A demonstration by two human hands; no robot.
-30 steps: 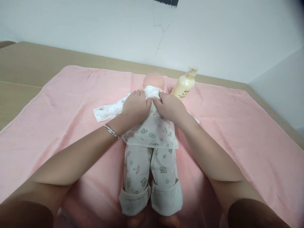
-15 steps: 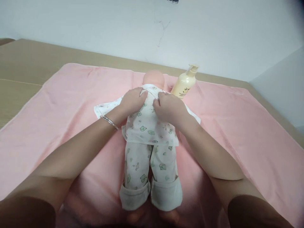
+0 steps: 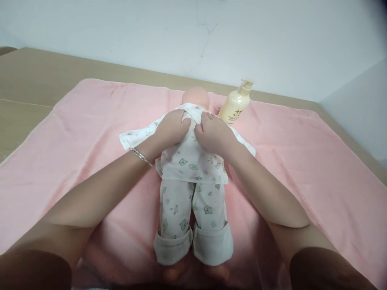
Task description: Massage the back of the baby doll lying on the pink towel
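Doll's long axis: from my distant seat, I see the doll [image 3: 195, 96] lying lengthwise on a pink blanket [image 3: 302, 149], head far, feet near.
Shirt: the patterned shirt [image 3: 193, 171] lies beneath both hands, sleeves angled outward.
Left hand [image 3: 171, 128]: thumb and fingers pinch shirt cloth below the collar.
Right hand [image 3: 216, 133]: pinches cloth opposite.
Nearer hand: neither; both touch the shirt.
Bottle [image 3: 235, 105]: just beyond my right hand.
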